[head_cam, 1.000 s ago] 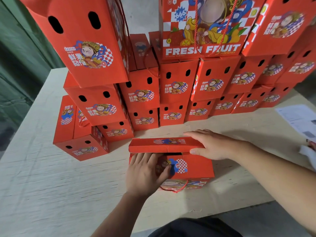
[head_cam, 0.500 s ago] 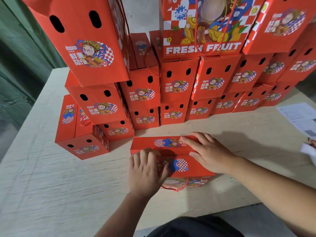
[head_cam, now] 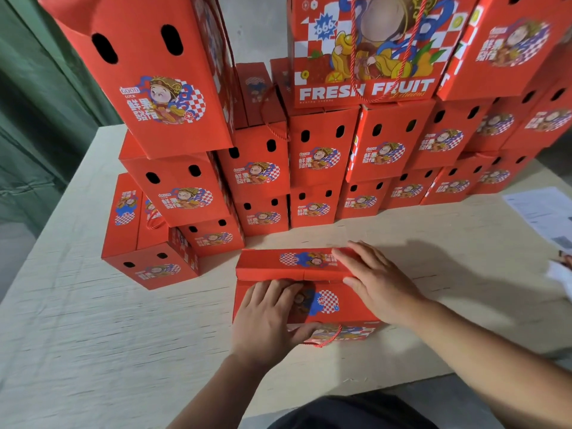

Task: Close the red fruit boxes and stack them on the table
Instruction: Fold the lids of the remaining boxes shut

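Observation:
A red fruit box (head_cam: 328, 305) stands on the pale table (head_cam: 93, 351) in front of me, its two top flaps nearly meeting. My left hand (head_cam: 266, 317) lies on the near flap, fingers flat on top and thumb wrapped over the front edge beside the red rope handle (head_cam: 325, 340). My right hand (head_cam: 377, 286) presses flat on the right end of the far flap (head_cam: 278, 264). Behind them rises a wall of closed red fruit boxes (head_cam: 315, 156), stacked several layers high.
A single closed box (head_cam: 148, 252) sits at the stack's left foot. Printed papers (head_cam: 544, 215) lie at the table's right edge. A green curtain (head_cam: 37, 119) hangs at the left. The table's front edge runs just in front of my body.
The far flap has come down toward the near one. My right hand slid onto its right end, and my left hand moved up the near flap.

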